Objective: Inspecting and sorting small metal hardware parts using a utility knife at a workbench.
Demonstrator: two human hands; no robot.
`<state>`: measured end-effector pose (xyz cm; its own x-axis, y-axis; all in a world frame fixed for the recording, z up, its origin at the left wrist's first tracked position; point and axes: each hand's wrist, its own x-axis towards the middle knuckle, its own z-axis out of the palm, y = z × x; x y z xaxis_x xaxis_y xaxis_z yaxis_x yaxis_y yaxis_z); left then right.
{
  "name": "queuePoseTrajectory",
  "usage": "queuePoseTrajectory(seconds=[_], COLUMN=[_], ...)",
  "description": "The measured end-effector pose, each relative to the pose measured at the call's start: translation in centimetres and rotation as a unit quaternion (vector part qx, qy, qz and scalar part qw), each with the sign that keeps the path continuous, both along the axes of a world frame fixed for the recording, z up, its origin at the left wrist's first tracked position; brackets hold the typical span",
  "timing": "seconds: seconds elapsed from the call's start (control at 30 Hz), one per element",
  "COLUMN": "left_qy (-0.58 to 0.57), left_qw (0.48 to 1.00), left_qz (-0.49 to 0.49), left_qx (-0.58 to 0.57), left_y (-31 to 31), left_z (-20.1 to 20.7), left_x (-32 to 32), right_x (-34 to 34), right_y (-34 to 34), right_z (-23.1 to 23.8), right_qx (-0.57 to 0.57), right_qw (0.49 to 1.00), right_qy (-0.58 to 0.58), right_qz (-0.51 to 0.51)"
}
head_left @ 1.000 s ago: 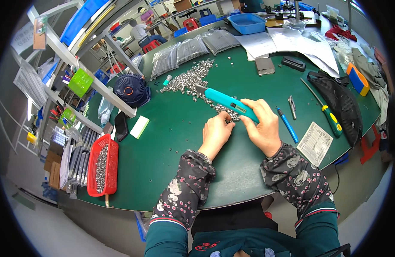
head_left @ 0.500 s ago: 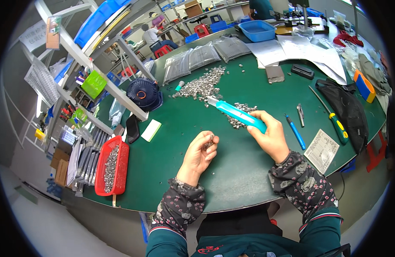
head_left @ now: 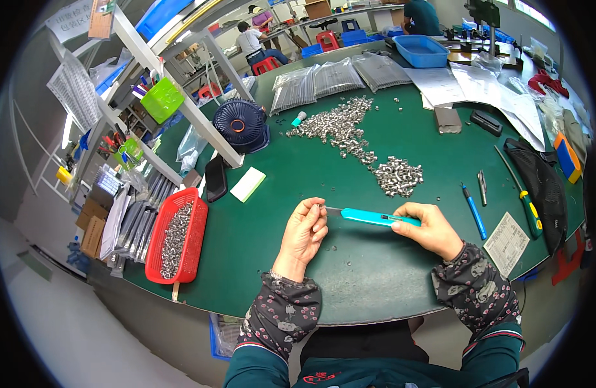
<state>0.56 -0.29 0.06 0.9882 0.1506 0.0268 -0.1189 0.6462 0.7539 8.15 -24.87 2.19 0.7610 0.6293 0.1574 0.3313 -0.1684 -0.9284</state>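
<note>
In front of me my left hand (head_left: 299, 238) is closed, thumb and forefinger pinching a small metal piece (head_left: 322, 206) that is mostly covered by the fingertips. Its other fingers curl in, and I cannot tell whether more pieces lie in the palm. My right hand (head_left: 433, 227) grips a turquoise utility knife (head_left: 366, 216) held nearly level. The blade points left and meets the pinched piece or comes very close to it. Beyond the hands lie a small heap of silvery metal parts (head_left: 399, 177) and a larger spread of the same parts (head_left: 336, 124).
A red basket (head_left: 201, 242) of metal parts stands at left, beside a phone (head_left: 216, 179), a pale green pad (head_left: 248, 185) and a fan (head_left: 238, 124). At right are a blue pen (head_left: 474, 212), a screwdriver (head_left: 530, 213) and a printed card (head_left: 507, 244). Filled plastic bags (head_left: 336, 77) lie behind.
The knife has swung down and toward me, so its blade now reaches my left fingertips instead of pointing at the far pile. My view has shifted slightly left.
</note>
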Motion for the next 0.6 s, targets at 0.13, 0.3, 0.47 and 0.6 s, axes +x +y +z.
queuePoseTrajectory(seconds=[0.13,0.3,0.47,0.6], left_qy=[0.010,0.015,0.034,0.030], left_qw=[1.000,0.999,0.998,0.999], left_qz=[0.008,0.001,0.035,0.025], left_qx=[0.009,0.028,0.026,0.035], left_y=[-0.60,-0.37,-0.50,-0.57], left_z=[0.28,0.07,0.32,0.12], left_x=[0.03,-0.13,-0.14,-0.07], right_x=[0.03,-0.15,-0.04,0.14], right_y=[0.14,0.16,0.05,0.10], right_z=[-0.46,0.21,0.33,-0.23], right_qx=[-0.011,-0.040,-0.026,-0.010], right_qw=[1.000,0.999,0.999,0.999], right_qy=[0.016,-0.025,-0.031,-0.045], right_qz=[0.014,0.000,0.000,0.001])
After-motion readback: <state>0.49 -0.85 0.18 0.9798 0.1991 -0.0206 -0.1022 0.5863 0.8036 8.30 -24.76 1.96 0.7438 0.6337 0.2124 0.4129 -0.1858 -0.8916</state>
